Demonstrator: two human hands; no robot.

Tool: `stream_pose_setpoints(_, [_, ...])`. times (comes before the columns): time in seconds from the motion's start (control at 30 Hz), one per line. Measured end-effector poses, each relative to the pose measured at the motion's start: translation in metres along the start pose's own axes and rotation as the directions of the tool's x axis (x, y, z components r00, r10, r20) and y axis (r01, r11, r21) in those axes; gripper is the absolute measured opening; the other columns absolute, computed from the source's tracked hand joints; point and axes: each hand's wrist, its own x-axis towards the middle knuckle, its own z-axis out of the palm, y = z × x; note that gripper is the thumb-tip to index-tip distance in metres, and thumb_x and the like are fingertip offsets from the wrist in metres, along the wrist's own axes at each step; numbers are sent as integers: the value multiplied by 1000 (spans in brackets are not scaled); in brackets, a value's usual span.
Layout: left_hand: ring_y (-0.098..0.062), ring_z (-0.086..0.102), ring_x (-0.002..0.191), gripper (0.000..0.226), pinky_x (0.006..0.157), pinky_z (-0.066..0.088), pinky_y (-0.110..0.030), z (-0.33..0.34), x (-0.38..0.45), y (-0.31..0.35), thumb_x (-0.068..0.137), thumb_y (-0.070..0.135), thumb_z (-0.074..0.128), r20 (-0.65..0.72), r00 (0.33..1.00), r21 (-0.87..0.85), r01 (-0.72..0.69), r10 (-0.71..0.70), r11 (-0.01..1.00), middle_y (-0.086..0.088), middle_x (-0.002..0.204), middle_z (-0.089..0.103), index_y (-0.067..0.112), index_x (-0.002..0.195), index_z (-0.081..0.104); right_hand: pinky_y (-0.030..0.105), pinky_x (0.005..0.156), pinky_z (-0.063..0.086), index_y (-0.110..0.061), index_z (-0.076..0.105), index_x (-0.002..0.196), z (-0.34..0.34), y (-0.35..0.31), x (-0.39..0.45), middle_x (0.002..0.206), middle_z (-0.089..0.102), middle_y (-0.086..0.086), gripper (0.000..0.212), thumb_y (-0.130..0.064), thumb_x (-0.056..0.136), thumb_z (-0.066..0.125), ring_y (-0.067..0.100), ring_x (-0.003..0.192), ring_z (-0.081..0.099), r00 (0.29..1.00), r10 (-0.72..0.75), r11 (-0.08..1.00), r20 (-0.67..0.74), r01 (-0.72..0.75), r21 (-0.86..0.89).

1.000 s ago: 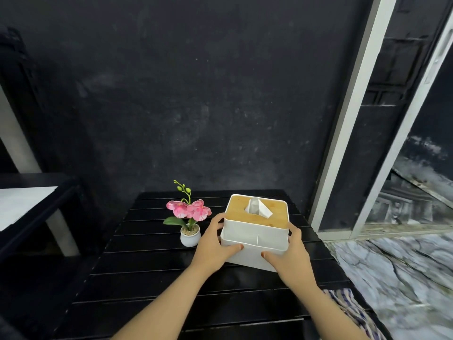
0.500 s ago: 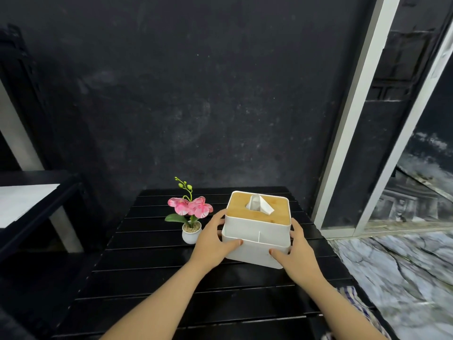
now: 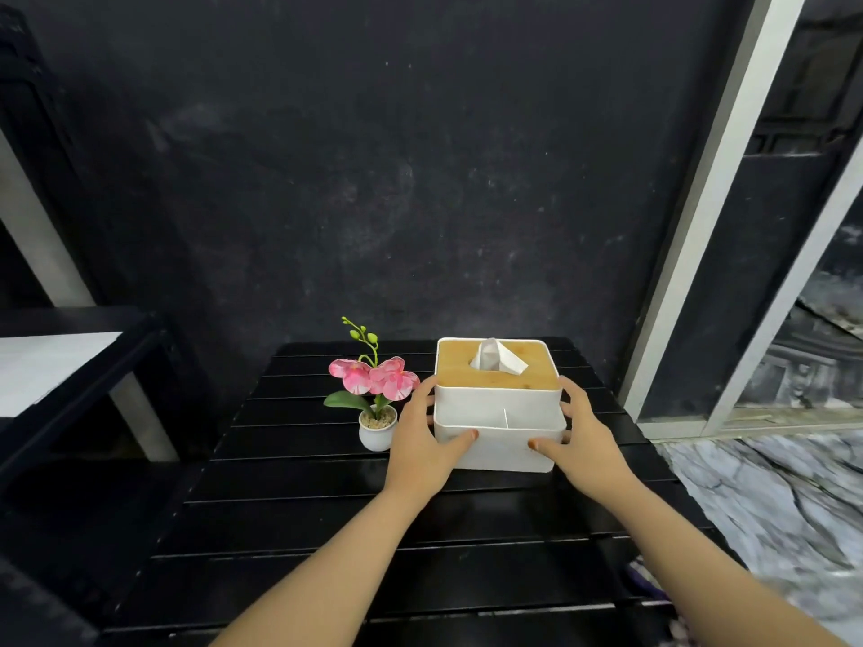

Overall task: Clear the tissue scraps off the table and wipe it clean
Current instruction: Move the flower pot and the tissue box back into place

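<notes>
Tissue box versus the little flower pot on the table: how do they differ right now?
The tissue box is a large rectangular holder with a wooden lid; the flower pot is small and round. The tissue box is gripped by the left hand and right hand; the flower pot stands untouched, left of it. Both are white and rest on the black slatted table.

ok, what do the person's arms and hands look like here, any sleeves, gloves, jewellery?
Both forearms come in bare from the bottom edge: no sleeves show in the frame. The left hand and the right hand wear no gloves. No rings, watch or wristband are visible on the sides the camera sees, and there are no markings or cables.
</notes>
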Motion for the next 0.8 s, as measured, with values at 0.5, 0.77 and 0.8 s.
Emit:
stream_pose_setpoints(0.5, [-17, 51, 116, 74, 100, 47, -41, 9, 22, -6, 75, 17, 74, -60, 997, 54, -42, 45, 998, 16, 122, 47, 31, 135, 34, 45, 95, 47, -30, 16, 140, -2, 9, 45, 137, 49, 5, 82, -12, 79, 68, 27, 115, 54, 999, 0, 999, 43, 2, -38])
stream_pose_setpoints(0.77, [-18, 52, 117, 74, 100, 47, -40, 12, 24, -8, 75, 17, 74, -76, 996, 63, -42, 47, 997, 12, 126, 48, 30, 136, 34, 44, 96, 45, -29, 16, 141, -3, 13, 51, 138, 48, 5, 83, -11, 79, 68, 26, 115, 54, 999, -8, 999, 53, 10, -38])
stream_pose_setpoints(0.8, [-18, 52, 117, 74, 100, 47, -40, 13, 24, -8, 74, 17, 74, -79, 996, 61, -44, 49, 997, 12, 127, 48, 29, 136, 34, 44, 97, 45, -29, 15, 141, -3, 14, 52, 138, 48, 5, 83, -11, 79, 68, 27, 115, 54, 999, -6, 999, 53, 8, -40])
